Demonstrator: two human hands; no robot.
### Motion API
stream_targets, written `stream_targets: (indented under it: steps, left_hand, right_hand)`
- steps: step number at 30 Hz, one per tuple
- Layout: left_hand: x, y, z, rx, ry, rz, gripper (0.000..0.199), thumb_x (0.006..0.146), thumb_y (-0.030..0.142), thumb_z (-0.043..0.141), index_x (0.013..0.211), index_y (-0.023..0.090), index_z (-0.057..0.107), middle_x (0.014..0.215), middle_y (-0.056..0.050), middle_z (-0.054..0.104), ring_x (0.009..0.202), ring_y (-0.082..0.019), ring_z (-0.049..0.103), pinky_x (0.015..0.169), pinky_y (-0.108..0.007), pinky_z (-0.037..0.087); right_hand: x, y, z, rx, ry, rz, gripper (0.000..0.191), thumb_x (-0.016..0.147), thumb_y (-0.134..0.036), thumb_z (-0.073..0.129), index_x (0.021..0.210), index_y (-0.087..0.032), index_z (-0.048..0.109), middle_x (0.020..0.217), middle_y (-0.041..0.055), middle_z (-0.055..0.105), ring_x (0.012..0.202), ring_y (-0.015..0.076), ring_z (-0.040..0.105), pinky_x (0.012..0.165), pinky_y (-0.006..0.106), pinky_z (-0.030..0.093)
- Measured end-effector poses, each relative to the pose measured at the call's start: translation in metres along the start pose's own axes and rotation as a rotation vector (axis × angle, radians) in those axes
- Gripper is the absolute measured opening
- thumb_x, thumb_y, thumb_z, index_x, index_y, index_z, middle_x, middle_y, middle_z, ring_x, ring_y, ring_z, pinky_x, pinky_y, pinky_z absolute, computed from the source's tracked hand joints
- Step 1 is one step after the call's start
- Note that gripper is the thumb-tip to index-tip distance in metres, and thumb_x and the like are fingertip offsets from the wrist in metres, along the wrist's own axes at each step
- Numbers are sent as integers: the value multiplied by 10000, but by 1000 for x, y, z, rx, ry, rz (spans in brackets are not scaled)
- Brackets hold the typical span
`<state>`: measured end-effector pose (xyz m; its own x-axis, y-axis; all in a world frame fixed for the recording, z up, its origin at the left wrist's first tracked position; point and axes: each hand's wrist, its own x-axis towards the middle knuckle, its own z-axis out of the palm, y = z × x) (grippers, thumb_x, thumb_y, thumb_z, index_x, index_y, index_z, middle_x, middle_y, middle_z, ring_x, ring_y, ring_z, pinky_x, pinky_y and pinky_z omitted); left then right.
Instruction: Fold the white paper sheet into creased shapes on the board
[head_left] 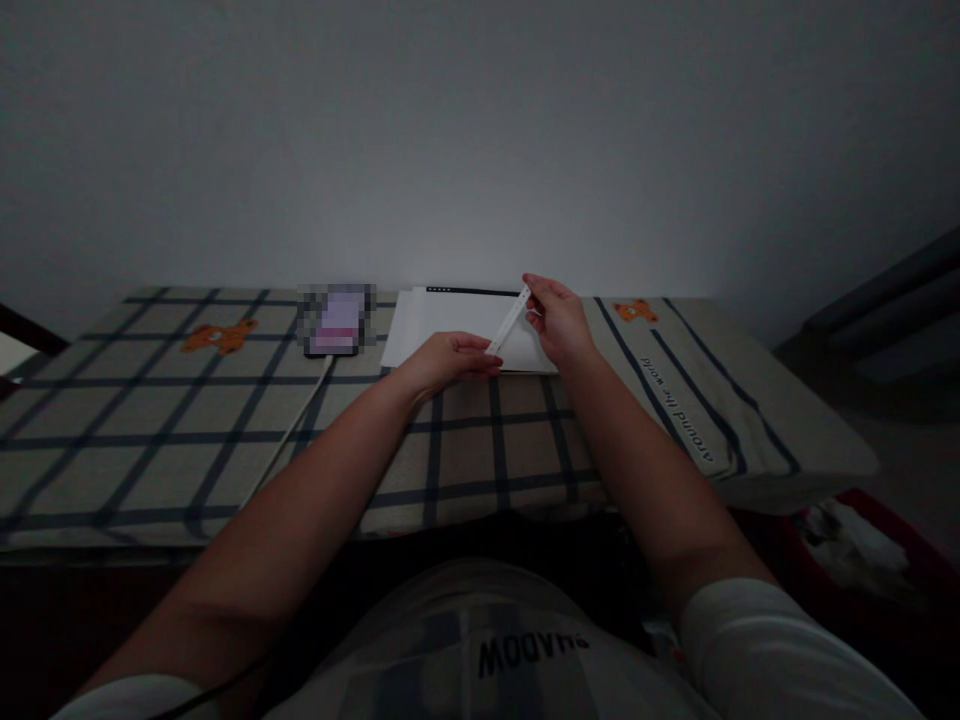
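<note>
A narrow white strip (509, 320) with small marks along it slants between my two hands, above white sheets of paper (457, 318). My left hand (453, 362) pinches its lower end near the front edge of the sheets. The upper end is between the fingers of my right hand (556, 314), over the right part of the paper. A dark band (480, 292) with small light marks runs along the back edge of the sheets.
A phone (337, 320) with a lit, blurred screen lies left of the paper, a pale cable (289, 430) running from it toward the front. A checked cloth (247, 405) covers the table against a grey wall (465, 140). Something red (877, 530) is below at right.
</note>
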<state>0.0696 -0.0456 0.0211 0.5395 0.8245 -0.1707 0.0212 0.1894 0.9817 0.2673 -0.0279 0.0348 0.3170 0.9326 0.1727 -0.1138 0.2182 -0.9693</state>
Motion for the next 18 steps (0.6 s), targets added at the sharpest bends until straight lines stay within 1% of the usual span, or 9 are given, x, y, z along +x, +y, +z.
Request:
stream_targets:
  steps: [3, 5, 8, 11, 14, 16, 18]
  left_hand:
    - [-1, 1, 1, -4, 14, -9, 277, 657, 216, 908, 878, 153, 754, 889, -85, 789, 793, -171, 743, 854, -340, 610]
    - [-1, 0, 1, -23, 26, -4, 331, 625, 222, 924, 893, 155, 742, 881, -85, 791, 776, -177, 740, 824, -340, 609]
    - [-2, -1, 2, 7, 5, 21, 399, 592, 263, 940, 925, 157, 748, 904, -85, 794, 802, -189, 738, 824, -345, 594]
    - [-5, 1, 5, 105, -34, 90, 382, 649, 378, 908, 936, 161, 781, 955, -95, 793, 879, -209, 732, 863, -356, 566]
    - [-7, 2, 5, 100, -33, 170, 405, 731, 507, 826, 957, 171, 798, 1015, -108, 790, 943, -231, 721, 893, -378, 546]
    - [-6, 1, 3, 103, 17, 228, 400, 749, 528, 793, 936, 175, 802, 997, -95, 787, 908, -213, 707, 871, -361, 537]
    - [-4, -1, 0, 184, 105, 278, 366, 732, 504, 794, 885, 172, 804, 879, -65, 769, 793, -178, 666, 782, -323, 519]
  right_hand:
    - [1, 1, -1, 26, 0, -21, 397, 683, -596, 819, 866, -263, 703, 773, -5, 586, 769, 150, 553, 614, 273, 407]
    - [1, 1, -1, 43, -5, -32, 395, 676, -585, 826, 857, -256, 704, 771, -10, 586, 746, 137, 544, 609, 264, 407]
    - [0, 0, 2, 26, -40, -48, 390, 661, -569, 844, 810, -239, 698, 743, -18, 579, 704, 120, 522, 594, 249, 408]
    - [-4, 1, 6, -3, -123, -82, 392, 670, -577, 842, 775, -229, 694, 722, -18, 576, 670, 113, 497, 586, 250, 407]
    - [-7, 5, 10, -26, -184, -109, 412, 671, -600, 834, 763, -224, 696, 693, -24, 565, 637, 109, 468, 590, 257, 407]
    - [-8, 8, 12, -45, -201, -116, 432, 664, -616, 830, 759, -217, 695, 671, -30, 554, 626, 108, 462, 593, 259, 406]
    - [-8, 10, 13, -63, -210, -119, 450, 666, -630, 821, 761, -209, 696, 659, -32, 548, 622, 108, 466, 592, 260, 402]
